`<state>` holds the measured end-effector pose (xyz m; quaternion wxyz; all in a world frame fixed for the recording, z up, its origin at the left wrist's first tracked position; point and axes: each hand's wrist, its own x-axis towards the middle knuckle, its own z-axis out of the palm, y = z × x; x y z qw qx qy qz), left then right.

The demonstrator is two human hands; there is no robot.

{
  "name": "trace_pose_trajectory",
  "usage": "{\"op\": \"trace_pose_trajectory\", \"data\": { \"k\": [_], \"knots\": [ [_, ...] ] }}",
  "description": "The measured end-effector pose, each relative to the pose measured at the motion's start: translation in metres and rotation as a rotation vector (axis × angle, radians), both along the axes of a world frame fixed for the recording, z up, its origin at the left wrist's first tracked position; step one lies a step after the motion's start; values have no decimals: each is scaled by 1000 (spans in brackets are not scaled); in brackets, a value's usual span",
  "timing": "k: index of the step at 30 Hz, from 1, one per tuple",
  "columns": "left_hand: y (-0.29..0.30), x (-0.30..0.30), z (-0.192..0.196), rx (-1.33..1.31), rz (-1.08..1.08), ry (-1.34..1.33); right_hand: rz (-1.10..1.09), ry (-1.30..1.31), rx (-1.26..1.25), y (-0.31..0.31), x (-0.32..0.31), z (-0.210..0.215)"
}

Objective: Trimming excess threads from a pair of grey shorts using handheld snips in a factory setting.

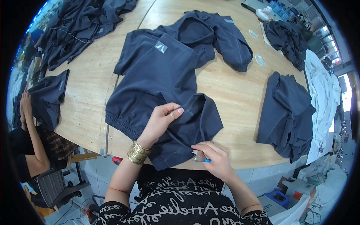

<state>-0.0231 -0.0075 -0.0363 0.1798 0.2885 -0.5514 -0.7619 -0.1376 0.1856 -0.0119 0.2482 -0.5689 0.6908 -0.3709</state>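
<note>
A pair of dark slate-blue shorts point(150, 80) with a gathered elastic waistband and a pale square patch is spread on the wooden table in front of me. My left hand point(165, 120) pinches a fold of the cloth between thumb and fingers, gold bangles on its wrist. At the near edge of the same garment, my right hand point(216, 160) is closed round small thread snips point(198, 155) with a bit of blue showing. The snips' blades are partly hidden by the fingers. Another dark garment point(236, 45) lies crumpled just beyond the shorts.
A folded dark garment point(287, 116) lies at the right, beside white cloth point(320, 97) hanging over the edge. Dark piles lie at the far left point(86, 26) and far right point(287, 41). A co-worker's hands point(26, 107) rest on dark cloth at the left.
</note>
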Motion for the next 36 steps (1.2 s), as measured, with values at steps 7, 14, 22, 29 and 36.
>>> {"op": "trace_pose_trajectory", "data": {
  "k": [7, 14, 22, 29, 36],
  "knots": [
    [5, 11, -5, -17, 53, 24, -178, 47, -236, -51, -26, 14],
    [33, 21, -16, -346, -58, -23, -7, -389, 85, -86, -60, -15],
    [128, -47, -10, -196, -546, 331, -464, -494, -169, 27, -175, 3],
    [88, -28, 10, -393, -934, 243, -456, 286, -52, -4, -167, 16],
    [-39, -61, 29, -476, -237, 93, -633, -123, -50, -15, -186, 7]
  ]
}}
